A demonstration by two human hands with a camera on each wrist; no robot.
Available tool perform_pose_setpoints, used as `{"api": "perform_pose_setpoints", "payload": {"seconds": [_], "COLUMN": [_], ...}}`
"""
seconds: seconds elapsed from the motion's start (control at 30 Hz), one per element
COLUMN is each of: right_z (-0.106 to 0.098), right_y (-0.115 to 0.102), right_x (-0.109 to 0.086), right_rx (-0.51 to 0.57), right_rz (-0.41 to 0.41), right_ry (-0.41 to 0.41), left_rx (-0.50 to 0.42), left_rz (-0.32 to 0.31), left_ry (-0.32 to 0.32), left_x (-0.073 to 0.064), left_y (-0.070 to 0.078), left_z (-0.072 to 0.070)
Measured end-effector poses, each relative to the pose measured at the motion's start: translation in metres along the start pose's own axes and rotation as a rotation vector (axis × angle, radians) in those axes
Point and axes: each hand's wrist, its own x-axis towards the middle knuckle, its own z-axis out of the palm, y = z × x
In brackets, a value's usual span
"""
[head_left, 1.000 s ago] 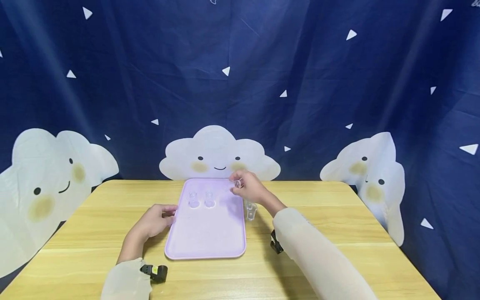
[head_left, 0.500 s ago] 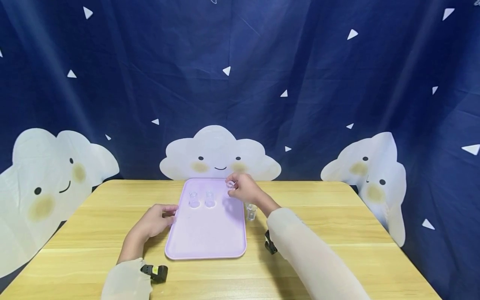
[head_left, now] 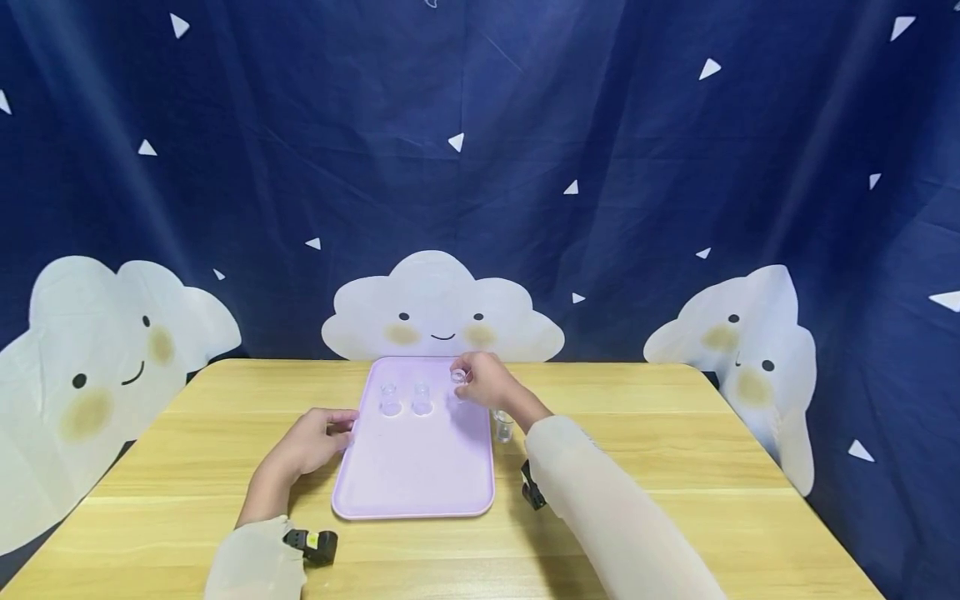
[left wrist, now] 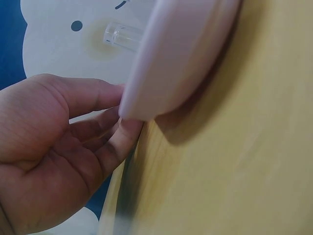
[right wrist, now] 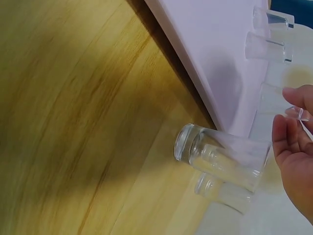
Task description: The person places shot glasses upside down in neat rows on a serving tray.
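A light purple tray lies on the wooden table. My left hand grips its left rim, with thumb and fingers on the rim in the left wrist view. At the tray's back right corner, my right hand pinches a clear shot glass near its mouth. The glass stands upright, its base on or close over the tray. Two more shot glasses, one at left and one in the middle, stand upright in a row with it.
Beside the tray's right edge, a clear glass stands on the table, with another glass behind it, both under my right forearm. A dark blue cloth with smiling clouds hangs behind the table.
My right hand has moved left and slightly down with the shot glass, which has gone from tilted to upright at the row's right end. My left hand has stayed at the rim.
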Motion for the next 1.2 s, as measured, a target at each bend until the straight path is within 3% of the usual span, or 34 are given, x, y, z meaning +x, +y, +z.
{"api": "perform_pose_setpoints", "payload": {"seconds": [0.53, 0.9, 1.2], "right_z": [0.007, 0.013, 0.014], "right_y": [-0.003, -0.001, -0.002], "right_x": [0.005, 0.009, 0.008], "right_rx": [-0.084, -0.198, -0.212], "right_rz": [0.001, -0.027, -0.011], "right_ry": [-0.052, -0.073, -0.079], "left_rx": [0.001, -0.001, -0.002], "left_rz": [0.001, 0.015, 0.009], "left_ry": [0.0, 0.002, 0.005], "left_x": [0.0, 0.0, 0.0], "left_y": [0.0, 0.0, -0.001], "left_z": [0.0, 0.0, 0.0]}}
